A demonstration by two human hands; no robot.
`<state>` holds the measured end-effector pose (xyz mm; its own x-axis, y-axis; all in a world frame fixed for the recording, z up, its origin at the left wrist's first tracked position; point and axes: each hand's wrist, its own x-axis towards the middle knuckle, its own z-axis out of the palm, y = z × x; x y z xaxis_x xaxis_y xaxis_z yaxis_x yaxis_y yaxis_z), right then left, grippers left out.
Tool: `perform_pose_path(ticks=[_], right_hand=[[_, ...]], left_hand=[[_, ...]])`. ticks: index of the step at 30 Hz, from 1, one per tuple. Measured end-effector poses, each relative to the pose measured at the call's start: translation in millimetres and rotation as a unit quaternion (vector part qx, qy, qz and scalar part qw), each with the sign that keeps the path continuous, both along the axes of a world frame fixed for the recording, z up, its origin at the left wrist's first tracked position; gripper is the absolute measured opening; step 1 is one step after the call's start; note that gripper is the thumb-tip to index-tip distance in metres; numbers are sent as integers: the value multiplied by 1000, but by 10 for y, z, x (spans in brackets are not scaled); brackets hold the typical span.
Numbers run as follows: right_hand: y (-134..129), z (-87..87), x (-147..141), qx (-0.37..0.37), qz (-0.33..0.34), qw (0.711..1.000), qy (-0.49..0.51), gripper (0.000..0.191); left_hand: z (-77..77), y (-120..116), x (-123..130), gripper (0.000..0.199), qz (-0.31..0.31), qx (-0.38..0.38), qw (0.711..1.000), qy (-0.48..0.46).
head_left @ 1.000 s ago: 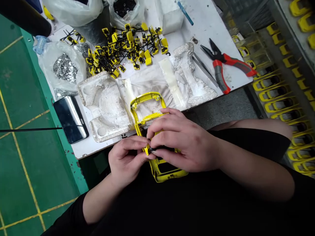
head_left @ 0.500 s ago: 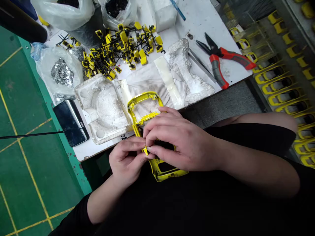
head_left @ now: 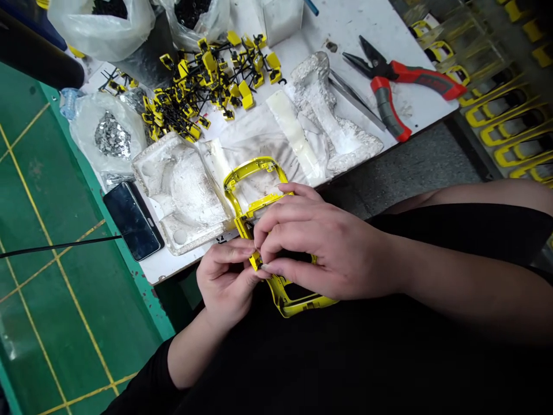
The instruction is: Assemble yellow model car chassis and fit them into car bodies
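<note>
A yellow frame (head_left: pixel 254 168) with two large openings is held at the table's front edge, its lower part over my lap. My left hand (head_left: pixel 227 276) pinches the frame's left side between thumb and fingers. My right hand (head_left: pixel 311 242) lies across the middle of the frame, its fingers curled and closed near the left fingertips. Whether a small part sits between the right fingertips cannot be made out. Behind the frame is a white cloth (head_left: pixel 246 135), with a white foam block (head_left: pixel 190 184) on its left and another foam piece (head_left: pixel 324 115) on its right.
Red-handled pliers (head_left: pixel 389 80) and tweezers (head_left: pixel 356 98) lie at the right. Yellow and black parts (head_left: pixel 207 80) are heaped behind the cloth. A bag of metal pieces (head_left: pixel 113 135) and a phone (head_left: pixel 133 220) sit at the left. More yellow frames (head_left: pixel 510 112) stand beyond the table.
The view has shifted slightly, so the pliers and phone appear further right. Both hands keep their grip on the frame, with only a slight change at the fingertips.
</note>
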<state>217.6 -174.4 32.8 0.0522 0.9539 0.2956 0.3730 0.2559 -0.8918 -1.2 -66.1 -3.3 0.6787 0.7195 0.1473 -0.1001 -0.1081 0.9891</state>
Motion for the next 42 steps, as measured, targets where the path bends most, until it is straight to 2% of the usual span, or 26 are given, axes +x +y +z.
perform_pose_path(ticks=[13,22,26,31,38,42], right_hand=[[32,12,-35,-11,-34,999,-21,4],[-3,1,-147,24,-90,995,-42,10],[40,40,-87,-13,-72,997,-21,6],[106,82,-29,-39,-46,998,-9,11],[53,60,-60,-23,-55,998,-11,6],[-3,55,-48,-7,-45,999,-30,12]], left_hand=[[22,3,4,29,-10,-28,1000,-3],[9,1,4,33,3,-40,999,-6],[13,25,6,35,2,-22,1000,0],[20,37,12,34,-23,-25,999,-5],[-23,-8,-31,33,16,-49,999,17],[-25,-14,-40,31,10,-66,998,12]])
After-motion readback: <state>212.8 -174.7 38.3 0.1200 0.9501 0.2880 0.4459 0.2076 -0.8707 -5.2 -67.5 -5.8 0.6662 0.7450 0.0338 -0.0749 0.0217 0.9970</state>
